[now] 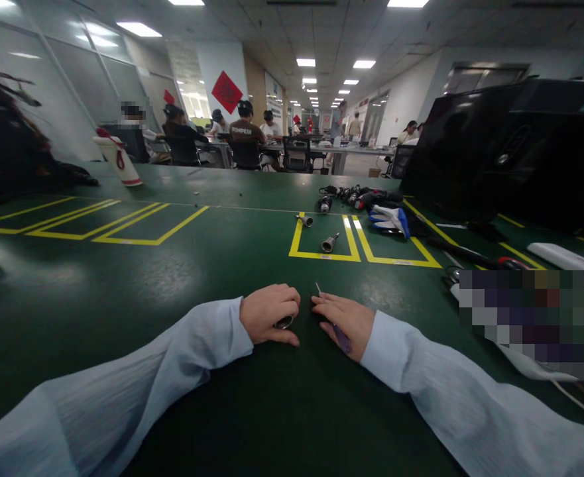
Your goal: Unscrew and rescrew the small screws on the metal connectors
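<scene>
My left hand (272, 313) rests low over the green table (172, 278), its fingers curled round a small metal cup-shaped part (284, 322). Just to its right, my right hand (346, 321) holds a thin tool with a purple handle (341, 338); the narrow metal shaft (318, 289) sticks out beyond the fingers. The two hands are apart. Beyond them, a metal socket-like part (329, 243) lies inside a yellow taped outline, and a similar one (305, 220) lies across that outline's upper left edge.
Blue-and-white gloves (390, 219) and a heap of black cables and tools (356, 197) lie behind the right outline. A white cup (118, 159) stands far left. Dark bulky objects (495, 146) fill the right rear. People (246, 129) sit at desks beyond.
</scene>
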`<control>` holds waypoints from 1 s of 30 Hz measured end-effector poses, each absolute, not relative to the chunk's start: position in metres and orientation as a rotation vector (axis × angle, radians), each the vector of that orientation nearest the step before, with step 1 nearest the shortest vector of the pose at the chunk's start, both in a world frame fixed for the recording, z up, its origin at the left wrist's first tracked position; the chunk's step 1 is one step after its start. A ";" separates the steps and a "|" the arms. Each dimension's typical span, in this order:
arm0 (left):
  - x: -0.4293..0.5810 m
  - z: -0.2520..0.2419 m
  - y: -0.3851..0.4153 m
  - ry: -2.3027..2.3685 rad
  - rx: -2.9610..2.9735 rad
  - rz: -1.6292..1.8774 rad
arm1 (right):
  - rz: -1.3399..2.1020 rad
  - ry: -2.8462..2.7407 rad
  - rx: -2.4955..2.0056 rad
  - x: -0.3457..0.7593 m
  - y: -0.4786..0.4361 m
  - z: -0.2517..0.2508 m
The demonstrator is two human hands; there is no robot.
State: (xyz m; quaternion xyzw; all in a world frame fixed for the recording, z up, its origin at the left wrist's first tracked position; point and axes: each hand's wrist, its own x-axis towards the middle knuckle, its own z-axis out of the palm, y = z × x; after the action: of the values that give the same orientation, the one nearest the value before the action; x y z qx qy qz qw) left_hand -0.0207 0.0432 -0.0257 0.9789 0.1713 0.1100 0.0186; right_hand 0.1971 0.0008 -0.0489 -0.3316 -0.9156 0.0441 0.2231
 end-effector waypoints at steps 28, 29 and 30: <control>0.001 -0.006 0.014 0.419 3.533 0.194 | 0.192 -2.544 -1.062 0.175 -0.031 -0.042; 0.000 -0.006 0.015 0.400 3.531 0.210 | 0.202 -2.541 -1.068 0.175 -0.031 -0.042; 0.000 -0.007 0.016 0.382 3.529 0.220 | 0.207 -2.539 -1.069 0.174 -0.031 -0.043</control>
State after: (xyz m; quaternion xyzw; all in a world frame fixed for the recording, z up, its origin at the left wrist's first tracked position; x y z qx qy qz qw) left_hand -0.0002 0.0156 -0.0073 0.9710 0.1050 0.0605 -0.2061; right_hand 0.1744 -0.0307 -0.0426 -0.3801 -0.9026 0.0738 0.1882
